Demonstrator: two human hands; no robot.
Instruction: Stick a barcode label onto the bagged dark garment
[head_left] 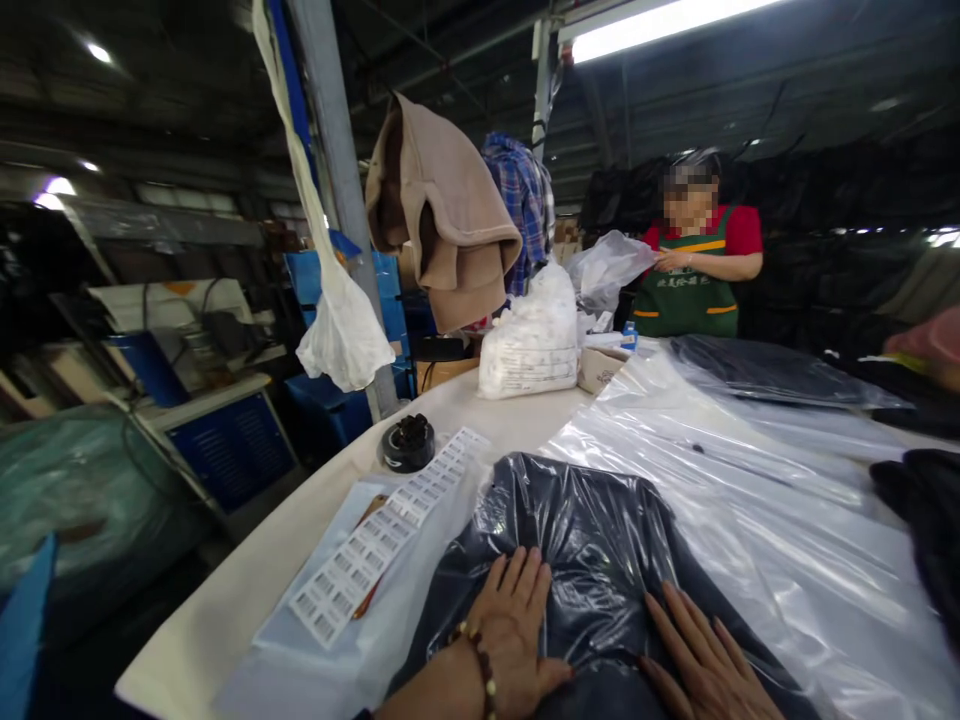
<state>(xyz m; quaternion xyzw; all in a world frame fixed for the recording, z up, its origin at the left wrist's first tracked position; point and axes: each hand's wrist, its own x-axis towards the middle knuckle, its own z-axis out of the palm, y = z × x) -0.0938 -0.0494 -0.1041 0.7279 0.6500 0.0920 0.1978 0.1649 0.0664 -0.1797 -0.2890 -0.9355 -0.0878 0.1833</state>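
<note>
A dark garment in a clear plastic bag (577, 515) lies on the table in front of me, its film shiny and wrinkled. My left hand (514, 630) rests flat on the left part of the bag, fingers together and stretched out, thumb apart. On the lower right of the bag lies my right hand (705, 650), its fingers extended and slightly spread. Neither hand grips anything. To the left of the bag is a sheet of barcode stickers (390, 535), lying over pale plastic sleeves. A small round black container (407, 445) with dark bits in it stands behind the stickers.
Clear plastic bags (757, 500) spread across the right of the table (225, 590). A stuffed white plastic sack (531, 345) and a cardboard box (600, 368) stand at the back. A brown garment (450, 210) hangs above. Across the table, a person in a green apron (686, 290) handles clear plastic.
</note>
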